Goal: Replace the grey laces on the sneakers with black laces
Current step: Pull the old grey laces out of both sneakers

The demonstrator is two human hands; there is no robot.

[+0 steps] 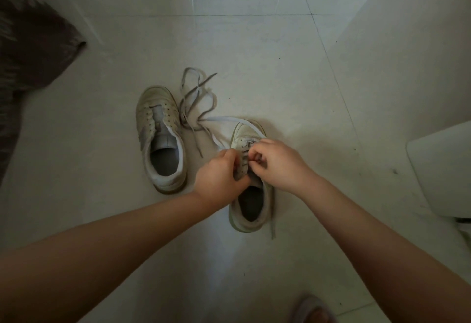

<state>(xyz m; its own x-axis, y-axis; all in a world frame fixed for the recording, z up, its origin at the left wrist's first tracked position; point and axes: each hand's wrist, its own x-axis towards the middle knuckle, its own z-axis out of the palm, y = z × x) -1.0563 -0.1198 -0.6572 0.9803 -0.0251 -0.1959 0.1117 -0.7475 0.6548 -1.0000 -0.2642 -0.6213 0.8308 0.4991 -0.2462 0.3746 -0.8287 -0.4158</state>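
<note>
Two worn white sneakers are seen on a pale tiled floor (pixel 254 55), toes pointing away from the camera. The left sneaker (pixel 160 139) stands alone with its eyelets bare and its tongue exposed. A loose grey lace (pixel 196 93) lies tangled on the tiles just beyond and beside its toe, touching the shoe's right edge. The right sneaker (pixel 251 205) is partly covered by both hands, which are placed over its eyelet rows. The left hand (pixel 219 177) is curled against the shoe's left flank, fingers bent inward at the lacing; what exactly is pinched cannot be told. The right hand (pixel 276 162) is curled too, thumb and fingertips drawn together over the upper eyelets, apparently nipping a lace strand, though the contact is hidden. A pale lace (pixel 221 119) is seen running from under the hands across the toe cap and out to the left, where it meets the tangled grey lace. Another lace end (pixel 272 226) trails down past the heel on the right side. A dark fabric mass (pixel 33 50) is noted at upper left, a white object (pixel 443 170) at the right edge.
</note>
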